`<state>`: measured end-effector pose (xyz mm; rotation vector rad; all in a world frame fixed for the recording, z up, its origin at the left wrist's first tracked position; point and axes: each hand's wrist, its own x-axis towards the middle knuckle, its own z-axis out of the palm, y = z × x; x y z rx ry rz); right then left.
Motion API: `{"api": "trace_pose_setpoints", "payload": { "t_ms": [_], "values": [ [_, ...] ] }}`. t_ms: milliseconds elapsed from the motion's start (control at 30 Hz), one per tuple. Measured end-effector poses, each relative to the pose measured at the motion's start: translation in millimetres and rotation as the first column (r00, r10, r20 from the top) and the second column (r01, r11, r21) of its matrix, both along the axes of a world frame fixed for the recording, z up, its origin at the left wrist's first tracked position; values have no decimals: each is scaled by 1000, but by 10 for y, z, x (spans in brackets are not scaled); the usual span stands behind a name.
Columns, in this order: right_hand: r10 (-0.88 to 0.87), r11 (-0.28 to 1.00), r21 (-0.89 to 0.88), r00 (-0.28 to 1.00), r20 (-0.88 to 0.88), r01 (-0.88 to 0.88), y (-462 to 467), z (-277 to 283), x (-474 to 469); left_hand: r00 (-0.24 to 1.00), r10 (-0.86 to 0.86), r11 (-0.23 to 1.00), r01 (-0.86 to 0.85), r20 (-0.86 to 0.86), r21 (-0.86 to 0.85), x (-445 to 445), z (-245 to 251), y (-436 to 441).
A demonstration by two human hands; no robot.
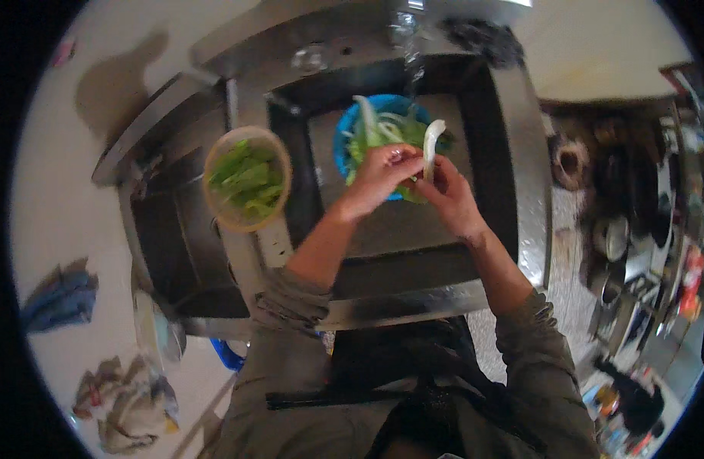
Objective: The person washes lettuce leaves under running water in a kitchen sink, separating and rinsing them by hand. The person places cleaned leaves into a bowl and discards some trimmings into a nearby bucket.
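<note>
Both my hands meet over a blue plastic basin (341,123) in a stainless steel sink. A pale leafy-vegetable stalk (432,140) stands upright between them; my right hand (452,198) grips its lower part. My left hand (386,172) touches the stalk from the left with thumb and fingers; whether it also holds a piece of leaf is hidden. Green leaves with white stalks (372,129) fill the basin. Water (412,57) runs down from the tap at the basin's far side. Left of the sink bowl, a round colander or bowl (248,226) holds green leaves (248,178).
A second sink bowl (185,241) lies on the left. Dark mesh or cloth (484,40) rests on the far right sink rim. To the right are a countertop (570,258) and several pots (610,238). Cloths (128,401) hang or lie at lower left.
</note>
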<state>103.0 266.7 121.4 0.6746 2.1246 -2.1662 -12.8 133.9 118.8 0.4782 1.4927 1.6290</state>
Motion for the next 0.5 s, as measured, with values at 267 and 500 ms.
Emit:
{"api": "trace_pose_setpoints", "payload": {
  "t_ms": [267, 500],
  "values": [
    [-668, 697, -315, 743, 39, 644, 1374, 817, 2128, 948, 313, 810, -300, -61, -503, -521, -1101, 16],
    [-855, 451, -347, 510, 97, 822, 1797, 630, 4494, 647, -33, 447, -672, -762, -590, -607, -2315, -173]
  ]
}}
